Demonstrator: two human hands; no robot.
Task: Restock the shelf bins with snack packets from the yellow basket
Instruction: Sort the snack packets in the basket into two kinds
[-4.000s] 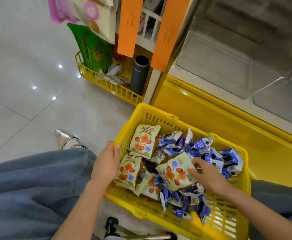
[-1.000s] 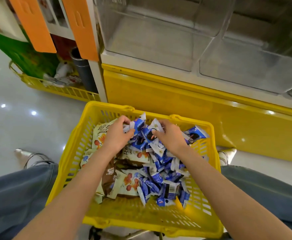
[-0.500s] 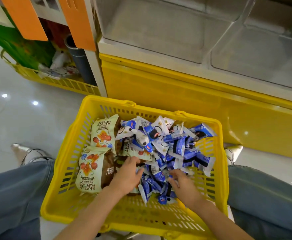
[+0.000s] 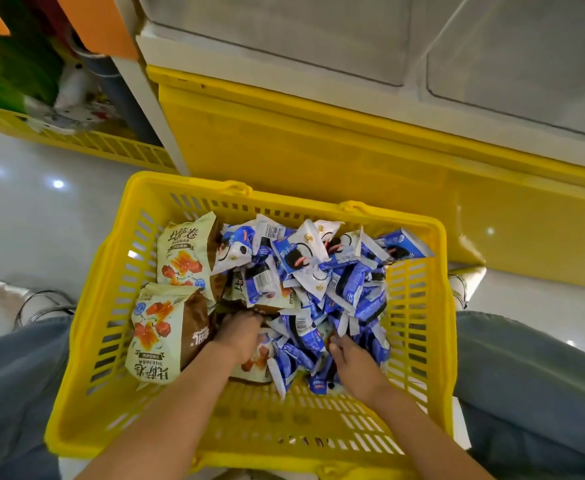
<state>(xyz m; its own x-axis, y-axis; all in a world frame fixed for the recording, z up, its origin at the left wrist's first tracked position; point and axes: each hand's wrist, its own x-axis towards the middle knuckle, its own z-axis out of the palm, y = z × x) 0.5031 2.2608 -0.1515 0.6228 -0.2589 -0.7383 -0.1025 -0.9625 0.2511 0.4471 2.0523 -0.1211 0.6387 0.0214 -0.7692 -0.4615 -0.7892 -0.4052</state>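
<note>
Basket [image 4: 86, 341] sat between knees under bins [image 4: 284, 36], for short reach | packets [image 4: 350, 289] lay heaped inside | left hand [image 4: 239, 336] sunk in heap, fingers hidden: can't tell | right hand [image 4: 353, 365] fingers curled under packets, probably scooping.

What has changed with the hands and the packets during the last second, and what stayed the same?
Both hands moved from the far side of the pile of blue packets toward the person. The left hand and the right hand now dig into its near edge with their fingers buried, so no grip can be confirmed. The packets they held a second ago were let go. The yellow basket and the shelf bins stayed as before.
</note>
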